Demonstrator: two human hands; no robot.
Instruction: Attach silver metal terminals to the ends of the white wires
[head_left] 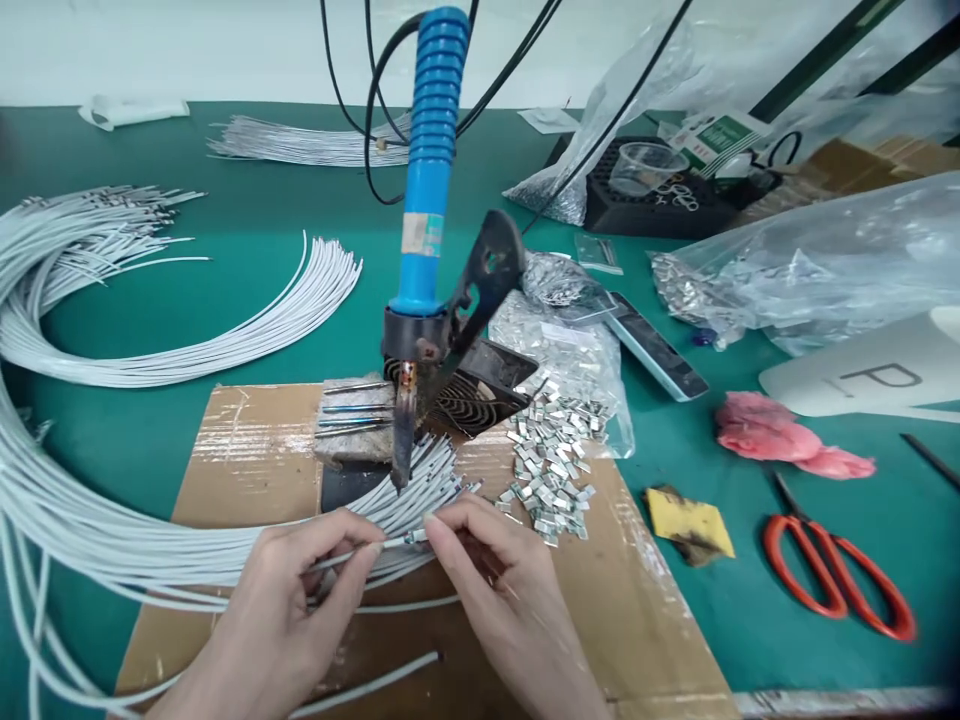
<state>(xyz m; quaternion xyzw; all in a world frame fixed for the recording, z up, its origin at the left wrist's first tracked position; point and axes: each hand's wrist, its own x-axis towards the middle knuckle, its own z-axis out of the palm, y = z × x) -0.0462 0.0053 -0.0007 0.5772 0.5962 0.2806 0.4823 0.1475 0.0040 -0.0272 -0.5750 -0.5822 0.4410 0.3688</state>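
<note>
Low in the head view, my left hand (pixel 289 590) pinches a thin white cable (pixel 393 543) between thumb and fingertips. At that cable's end sits a small metal connector (pixel 414 537), with the thumb and fingers of my right hand (pixel 506 570) closed on it. Just above my fingers, a soldering iron (pixel 424 230) with a blue handle points tip down, held in a black clamp (pixel 480 300). Beneath the iron, the ends of a thick bundle of white cables (pixel 427 480) lie behind my hands. Loose metal connectors (pixel 553 460) are heaped right of the iron.
Cardboard (pixel 600 610) lies under the work on a green table (pixel 247 220). To the right are orange-handled scissors (pixel 832 560), a yellow sponge (pixel 690 523), a pink cloth (pixel 780 440) and a phone (pixel 658 345). More white cables (pixel 187 360) curve at left; a small black fan (pixel 480 395) stands behind the iron.
</note>
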